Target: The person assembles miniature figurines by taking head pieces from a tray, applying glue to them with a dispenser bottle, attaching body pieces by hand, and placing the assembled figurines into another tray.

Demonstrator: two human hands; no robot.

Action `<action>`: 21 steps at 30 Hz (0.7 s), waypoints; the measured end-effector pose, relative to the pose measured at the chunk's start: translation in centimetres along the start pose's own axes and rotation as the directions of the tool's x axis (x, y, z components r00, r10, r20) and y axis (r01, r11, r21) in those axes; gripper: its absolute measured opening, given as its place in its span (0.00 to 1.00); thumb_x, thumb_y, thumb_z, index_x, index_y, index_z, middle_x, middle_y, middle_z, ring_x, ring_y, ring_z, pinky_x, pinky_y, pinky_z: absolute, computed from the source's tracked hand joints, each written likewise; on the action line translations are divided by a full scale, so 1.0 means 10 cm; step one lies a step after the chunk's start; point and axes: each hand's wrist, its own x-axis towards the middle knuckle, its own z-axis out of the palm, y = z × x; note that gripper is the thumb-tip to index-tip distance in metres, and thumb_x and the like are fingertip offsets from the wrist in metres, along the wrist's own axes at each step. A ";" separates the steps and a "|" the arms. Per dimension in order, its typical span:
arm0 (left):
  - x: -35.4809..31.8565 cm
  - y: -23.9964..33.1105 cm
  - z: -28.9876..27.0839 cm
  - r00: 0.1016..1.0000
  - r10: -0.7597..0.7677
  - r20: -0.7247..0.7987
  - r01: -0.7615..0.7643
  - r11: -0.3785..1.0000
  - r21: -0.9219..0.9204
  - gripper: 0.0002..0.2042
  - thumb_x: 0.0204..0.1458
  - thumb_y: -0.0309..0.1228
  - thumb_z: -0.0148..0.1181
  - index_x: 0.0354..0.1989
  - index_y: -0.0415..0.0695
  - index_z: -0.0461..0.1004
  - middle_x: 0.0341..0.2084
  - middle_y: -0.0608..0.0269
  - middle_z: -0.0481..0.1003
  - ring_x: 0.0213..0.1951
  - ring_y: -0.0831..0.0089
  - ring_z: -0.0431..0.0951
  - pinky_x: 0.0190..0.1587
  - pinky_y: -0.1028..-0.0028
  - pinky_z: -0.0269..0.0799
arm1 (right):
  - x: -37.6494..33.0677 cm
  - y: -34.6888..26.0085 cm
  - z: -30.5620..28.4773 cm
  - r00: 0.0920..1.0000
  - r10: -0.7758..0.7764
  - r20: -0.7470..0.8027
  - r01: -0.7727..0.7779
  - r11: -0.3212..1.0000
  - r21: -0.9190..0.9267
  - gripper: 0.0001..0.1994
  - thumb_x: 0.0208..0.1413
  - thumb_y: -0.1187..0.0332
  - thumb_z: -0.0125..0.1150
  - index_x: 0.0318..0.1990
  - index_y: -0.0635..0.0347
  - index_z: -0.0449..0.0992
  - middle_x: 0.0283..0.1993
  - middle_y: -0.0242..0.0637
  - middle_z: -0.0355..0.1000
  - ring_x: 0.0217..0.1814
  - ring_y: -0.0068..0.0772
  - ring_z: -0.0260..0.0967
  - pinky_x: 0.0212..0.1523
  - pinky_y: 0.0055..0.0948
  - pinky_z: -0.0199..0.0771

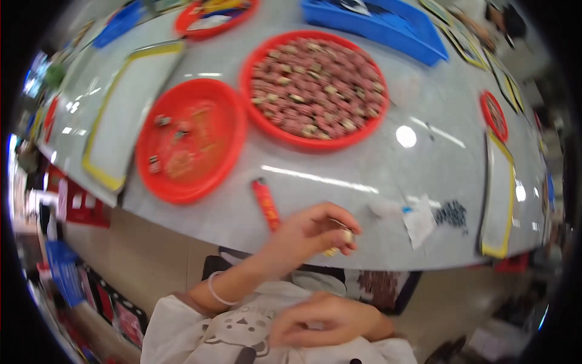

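Observation:
My left hand (318, 229) is raised over the table's near edge. Its thumb and fingers pinch a small cream-and-gold piece (347, 236). Below it, close to my shirt, my right hand (324, 320) is bent inward with its fingers pointing left. Motion smears those fingers, and I cannot see whether anything is in them. A red strip-shaped object (264, 200) with a dark end lies just beyond my left wrist. Farther off, a round red tray (315, 144) is filled with many small pink and cream pieces. Left of it, another red tray (182, 197) holds a few small dark-and-white pieces.
On the right are a white crumpled sheet (419, 225), a heap of small dark bits (452, 215) and a yellow-edged tray (496, 250). Another yellow-rimmed tray (103, 173) lies left. At the back stands a blue bin (424, 50). A person's arm (476, 24) shows far right.

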 end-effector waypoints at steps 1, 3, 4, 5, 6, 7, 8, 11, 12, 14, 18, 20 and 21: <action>0.03 0.04 0.06 1.000 0.011 -0.014 -0.011 1.000 0.024 0.09 0.52 0.27 0.53 0.39 0.37 0.66 0.36 0.56 0.70 0.36 0.71 0.73 0.37 0.74 0.71 | 0.00 -0.01 0.02 0.997 0.057 -0.049 -0.058 0.998 -0.010 0.07 0.52 0.69 0.53 0.37 0.60 0.68 0.19 0.30 0.62 0.21 0.21 0.59 0.25 0.24 0.60; 0.03 0.03 0.07 0.998 0.056 0.004 -0.056 0.997 0.045 0.08 0.52 0.25 0.52 0.39 0.36 0.66 0.37 0.57 0.70 0.36 0.72 0.74 0.37 0.74 0.72 | 0.01 -0.01 0.03 0.995 0.037 -0.094 -0.040 0.999 -0.029 0.07 0.53 0.69 0.53 0.38 0.61 0.70 0.22 0.32 0.65 0.21 0.23 0.61 0.23 0.24 0.60; 0.03 0.01 0.07 0.995 0.094 0.016 -0.095 0.995 0.039 0.09 0.51 0.27 0.53 0.39 0.36 0.66 0.36 0.56 0.70 0.35 0.72 0.74 0.36 0.74 0.72 | -0.03 0.00 0.02 0.999 0.024 -0.029 -0.026 0.998 -0.065 0.08 0.54 0.70 0.53 0.40 0.61 0.71 0.25 0.34 0.68 0.21 0.26 0.63 0.22 0.24 0.61; 0.05 -0.02 0.09 0.990 0.135 0.029 -0.136 0.990 0.029 0.10 0.51 0.28 0.55 0.39 0.36 0.66 0.36 0.55 0.70 0.34 0.71 0.74 0.34 0.75 0.72 | -0.11 0.03 0.04 0.995 0.024 -0.099 -0.030 0.998 -0.057 0.08 0.54 0.70 0.53 0.40 0.61 0.71 0.25 0.34 0.68 0.21 0.26 0.63 0.22 0.24 0.61; 0.15 -0.07 0.08 0.995 0.075 0.068 -0.075 0.997 -0.006 0.10 0.51 0.28 0.55 0.39 0.36 0.66 0.36 0.55 0.70 0.34 0.71 0.74 0.34 0.75 0.72 | -0.17 0.08 -0.01 0.977 -0.061 -0.205 0.038 0.993 -0.111 0.07 0.53 0.69 0.54 0.38 0.61 0.71 0.24 0.34 0.67 0.22 0.25 0.63 0.22 0.24 0.61; 0.14 -0.07 0.10 0.996 0.084 0.031 -0.085 0.996 0.039 0.12 0.50 0.30 0.56 0.38 0.37 0.66 0.35 0.54 0.70 0.33 0.71 0.73 0.33 0.75 0.72 | -0.24 0.11 0.00 0.952 -0.153 -0.264 0.104 0.976 -0.189 0.07 0.53 0.69 0.56 0.36 0.62 0.71 0.23 0.34 0.66 0.22 0.24 0.63 0.22 0.23 0.60; 0.10 -0.07 0.10 0.994 0.109 -0.021 -0.106 0.990 0.090 0.13 0.50 0.32 0.57 0.38 0.37 0.66 0.34 0.54 0.69 0.33 0.71 0.73 0.32 0.76 0.72 | -0.33 0.10 -0.03 0.949 -0.145 -0.281 0.096 0.979 -0.181 0.07 0.53 0.69 0.56 0.36 0.62 0.71 0.23 0.34 0.66 0.22 0.24 0.63 0.22 0.23 0.60; 0.06 -0.09 0.10 0.992 0.123 -0.029 -0.120 0.987 0.104 0.14 0.50 0.35 0.58 0.37 0.38 0.65 0.33 0.55 0.69 0.32 0.71 0.73 0.31 0.77 0.71 | -0.90 -0.03 -0.19 0.773 -0.254 -0.581 0.059 0.941 -0.333 0.08 0.46 0.71 0.61 0.30 0.65 0.69 0.23 0.36 0.66 0.22 0.26 0.63 0.22 0.22 0.61; 0.08 -0.10 0.12 0.994 0.110 -0.021 -0.108 0.990 0.094 0.14 0.50 0.35 0.58 0.37 0.38 0.65 0.33 0.55 0.69 0.32 0.71 0.73 0.31 0.77 0.71 | -1.16 -0.02 -0.20 0.625 -0.371 -0.687 0.041 0.894 -0.447 0.09 0.44 0.73 0.62 0.29 0.66 0.69 0.24 0.36 0.66 0.21 0.25 0.62 0.21 0.22 0.60; 0.07 -0.08 0.14 0.997 0.082 -0.004 -0.081 0.986 0.146 0.16 0.50 0.38 0.57 0.38 0.40 0.63 0.34 0.59 0.65 0.32 0.74 0.71 0.30 0.83 0.68 | -1.59 0.05 -0.25 -0.091 -0.474 -0.876 -0.047 0.880 -0.472 0.08 0.43 0.78 0.60 0.32 0.66 0.69 0.27 0.32 0.66 0.22 0.19 0.57 0.23 0.17 0.57; 0.08 -0.08 0.15 0.997 0.080 -0.008 -0.078 0.985 0.156 0.16 0.51 0.39 0.56 0.38 0.40 0.63 0.34 0.59 0.66 0.32 0.74 0.71 0.30 0.83 0.68 | -2.15 0.13 -0.76 -0.531 -0.623 -0.574 -0.478 0.780 -0.405 0.10 0.45 0.78 0.59 0.38 0.66 0.70 0.32 0.32 0.68 0.32 0.20 0.63 0.33 0.16 0.62; 0.08 -0.08 0.13 0.997 0.073 0.007 -0.073 0.982 0.174 0.16 0.51 0.39 0.56 0.38 0.40 0.63 0.34 0.59 0.66 0.31 0.74 0.71 0.31 0.82 0.68 | -2.16 0.14 -0.83 -0.472 -0.589 -0.657 -0.533 0.783 -0.319 0.12 0.45 0.78 0.59 0.39 0.65 0.70 0.37 0.33 0.69 0.36 0.20 0.64 0.36 0.16 0.63; 0.09 -0.09 0.12 0.997 0.071 0.000 -0.070 0.982 0.173 0.16 0.51 0.39 0.56 0.38 0.40 0.63 0.34 0.59 0.66 0.31 0.74 0.71 0.31 0.82 0.68 | -2.18 0.15 -0.87 -0.468 -0.585 -0.662 -0.533 0.785 -0.317 0.12 0.45 0.78 0.59 0.39 0.65 0.70 0.37 0.33 0.69 0.36 0.20 0.64 0.36 0.16 0.63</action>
